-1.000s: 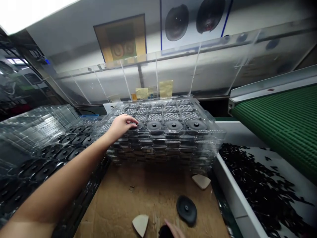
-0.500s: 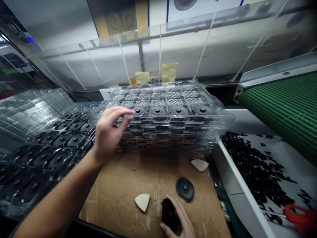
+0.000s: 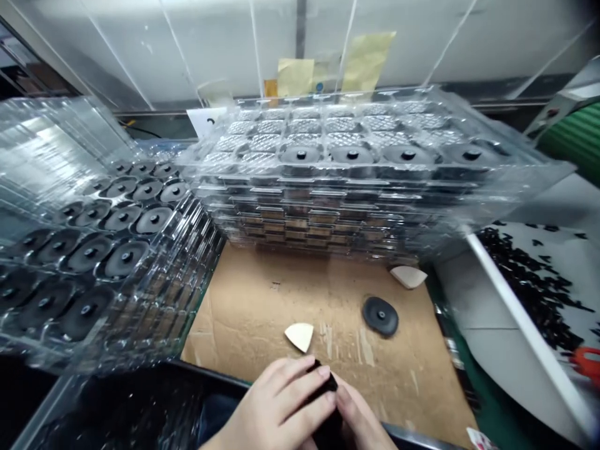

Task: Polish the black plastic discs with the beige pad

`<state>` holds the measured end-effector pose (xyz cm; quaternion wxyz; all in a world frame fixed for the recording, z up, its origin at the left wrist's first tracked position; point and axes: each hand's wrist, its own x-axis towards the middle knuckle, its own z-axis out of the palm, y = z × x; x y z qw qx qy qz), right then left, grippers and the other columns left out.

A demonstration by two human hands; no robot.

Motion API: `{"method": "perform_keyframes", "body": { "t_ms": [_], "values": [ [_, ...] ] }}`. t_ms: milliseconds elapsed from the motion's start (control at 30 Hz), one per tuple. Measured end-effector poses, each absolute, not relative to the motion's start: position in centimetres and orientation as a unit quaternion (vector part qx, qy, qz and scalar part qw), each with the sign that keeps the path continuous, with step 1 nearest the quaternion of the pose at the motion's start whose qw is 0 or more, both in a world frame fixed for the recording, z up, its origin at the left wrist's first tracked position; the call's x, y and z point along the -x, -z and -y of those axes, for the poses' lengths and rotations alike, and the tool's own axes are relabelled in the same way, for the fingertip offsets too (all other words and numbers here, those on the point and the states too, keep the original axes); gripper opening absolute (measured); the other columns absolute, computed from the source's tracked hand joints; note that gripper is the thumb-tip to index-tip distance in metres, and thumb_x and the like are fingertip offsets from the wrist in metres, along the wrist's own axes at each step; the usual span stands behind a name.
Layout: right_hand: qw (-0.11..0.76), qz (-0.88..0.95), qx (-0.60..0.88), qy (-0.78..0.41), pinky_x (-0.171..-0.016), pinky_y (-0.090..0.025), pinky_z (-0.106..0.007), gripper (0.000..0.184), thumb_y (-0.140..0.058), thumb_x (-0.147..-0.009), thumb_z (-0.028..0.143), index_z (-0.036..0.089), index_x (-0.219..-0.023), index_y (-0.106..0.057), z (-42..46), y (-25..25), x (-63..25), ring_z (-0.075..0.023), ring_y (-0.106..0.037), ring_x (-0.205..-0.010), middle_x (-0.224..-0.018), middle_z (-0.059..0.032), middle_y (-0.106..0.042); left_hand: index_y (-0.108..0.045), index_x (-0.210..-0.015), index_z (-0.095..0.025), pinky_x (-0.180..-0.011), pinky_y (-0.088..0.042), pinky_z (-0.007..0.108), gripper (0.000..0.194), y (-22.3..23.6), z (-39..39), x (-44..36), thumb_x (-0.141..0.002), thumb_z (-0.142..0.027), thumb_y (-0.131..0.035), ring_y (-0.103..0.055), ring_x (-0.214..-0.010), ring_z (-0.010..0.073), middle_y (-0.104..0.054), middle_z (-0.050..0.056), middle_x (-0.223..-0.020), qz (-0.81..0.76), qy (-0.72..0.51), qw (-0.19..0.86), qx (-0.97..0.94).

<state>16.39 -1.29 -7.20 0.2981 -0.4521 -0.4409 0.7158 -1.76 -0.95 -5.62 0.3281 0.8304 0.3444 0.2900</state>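
At the bottom middle, my left hand (image 3: 281, 403) has its fingers bent over a black rounded part (image 3: 330, 428). My right hand (image 3: 363, 415) grips the same part from the other side, and most of it is hidden between the two hands. Just beyond the fingers a cream, rounded-triangle piece (image 3: 300, 336) lies on the cardboard (image 3: 262, 294). A dark grey disc with a central hub (image 3: 380, 316) rests flat farther right. Behind that disc sits a second cream triangular piece (image 3: 409, 276).
Stacked clear trays (image 3: 319, 187) stand at the back, with several dark discs in the top tray's front row. Another tray stack (image 3: 164, 281), filled with discs, is at left. A white bin (image 3: 510, 350) with small black pieces and a red-handled tool (image 3: 588, 364) is at right.
My left hand has come down from the front row of the back tray onto the black part in my right hand. The view has tilted down and closer.
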Motion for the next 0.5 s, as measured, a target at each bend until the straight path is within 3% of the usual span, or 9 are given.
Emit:
{"method": "perform_keyframes", "body": {
  "t_ms": [100, 167, 267, 333, 400, 500],
  "values": [
    [0.277, 0.48, 0.451, -0.699, -0.096, -0.039, -0.041, 0.073, -0.032, -0.079, 0.073, 0.018, -0.12, -0.057, 1.3, 6.9, -15.0, -0.0271, -0.055, -0.112, -0.118, -0.014, -0.061, -0.032, -0.135, -0.029, -0.097, -0.039, 0.045, 0.071, 6.3, 1.8, 2.7, -0.074, -0.007, -0.061, -0.047, -0.121, 0.032, -0.054, 0.015, -0.128, -0.362, -0.352, 0.349, -0.789],
    [0.262, 0.526, 0.453, -0.671, -0.094, -0.042, -0.04, 0.074, -0.031, -0.079, 0.074, 0.019, -0.119, -0.058, 1.1, 6.6, -14.2, -0.027, -0.057, -0.11, -0.112, -0.0128, -0.064, -0.038, -0.132, -0.033, -0.096, -0.04, 0.043, 0.07, 6.7, 2.5, 3.1, -0.072, -0.003, -0.06, -0.051, -0.118, 0.0308, -0.055, 0.012, -0.127, -0.383, -0.397, 0.381, -0.742],
    [0.232, 0.593, 0.457, -0.621, -0.076, -0.053, -0.033, 0.074, -0.027, -0.078, 0.075, 0.021, -0.112, -0.063, 0.6, 6.4, -13.8, -0.024, -0.067, -0.083, -0.085, -0.0086, -0.07, -0.049, -0.124, -0.038, -0.097, -0.04, 0.044, 0.071, 7.0, 3.3, 3.5, -0.064, -0.006, -0.07, -0.055, -0.112, 0.0314, -0.061, 0.008, -0.123, -0.444, -0.422, 0.454, -0.647],
    [0.217, 0.629, 0.473, -0.578, -0.064, -0.055, -0.031, 0.069, -0.026, -0.081, 0.072, 0.023, -0.108, -0.066, 0.0, 6.7, -14.1, -0.0207, -0.067, -0.064, -0.071, -0.0059, -0.069, -0.053, -0.119, -0.042, -0.098, -0.04, 0.043, 0.074, 7.0, 3.5, 3.7, -0.056, -0.011, -0.078, -0.055, -0.113, 0.0305, -0.063, 0.005, -0.12, -0.514, -0.454, 0.525, -0.504],
    [0.211, 0.66, 0.515, -0.505, -0.07, -0.054, -0.037, 0.057, -0.033, -0.085, 0.064, 0.024, -0.112, -0.064, -0.7, 7.5, -14.6, -0.0236, -0.065, -0.074, -0.086, -0.009, -0.068, -0.053, -0.118, -0.042, -0.098, -0.04, 0.044, 0.071, 6.9, 3.4, 3.9, -0.055, -0.022, -0.081, -0.053, -0.114, 0.0302, -0.063, 0.005, -0.121, -0.534, -0.502, 0.619, -0.284],
    [0.211, 0.695, 0.572, -0.38, -0.085, -0.042, -0.057, 0.043, -0.049, -0.083, 0.048, 0.025, -0.119, -0.06, -1.8, 9.3, -14.9, -0.0345, -0.053, -0.1, -0.114, -0.0155, -0.056, -0.055, -0.116, -0.034, -0.095, -0.043, 0.044, 0.059, 6.9, 2.6, 4.5, -0.06, -0.034, -0.077, -0.056, -0.111, 0.0318, -0.061, 0.008, -0.121, -0.433, -0.551, 0.713, -0.019]
  ]
}}
